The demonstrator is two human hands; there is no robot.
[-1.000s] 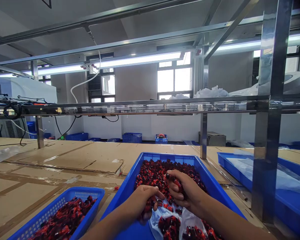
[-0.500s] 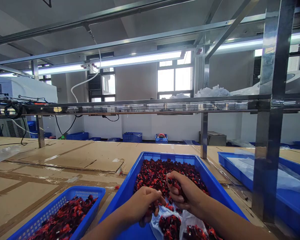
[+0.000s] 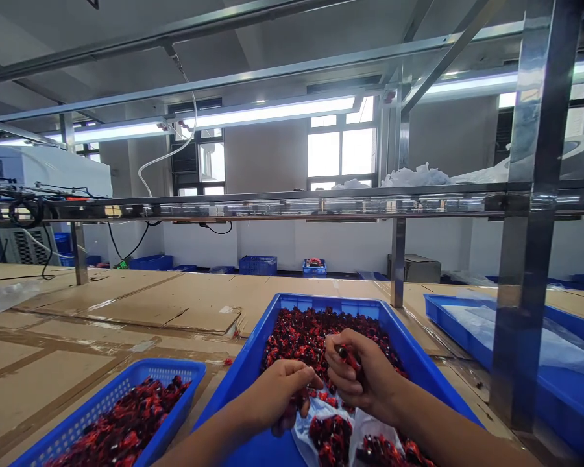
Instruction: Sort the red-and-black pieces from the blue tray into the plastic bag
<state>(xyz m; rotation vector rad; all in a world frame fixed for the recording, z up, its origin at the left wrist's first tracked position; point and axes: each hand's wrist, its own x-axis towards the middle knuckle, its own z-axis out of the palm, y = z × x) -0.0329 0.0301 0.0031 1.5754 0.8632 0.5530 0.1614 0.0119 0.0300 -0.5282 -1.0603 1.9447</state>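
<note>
A large blue tray (image 3: 253, 363) in front of me is filled with several small red and black parts (image 3: 311, 331). Both my hands are over its near half. My left hand (image 3: 277, 392) is curled, its fingertips pinched down among the parts. My right hand (image 3: 363, 376) is closed in a fist around a small bunch of red and black parts. A clear plastic bag (image 3: 331, 418) holding more of the parts lies crumpled beneath my hands.
A smaller blue basket (image 3: 175, 373) with the same red and black parts stands at the lower left. Another blue tray (image 3: 438, 311) lined with plastic sits at the right behind a steel post (image 3: 520, 311). Cardboard sheets (image 3: 126, 305) cover the bench.
My right hand has closed tighter around its parts and shifted slightly right. My left hand stays low among the parts, fingers still pinched.
</note>
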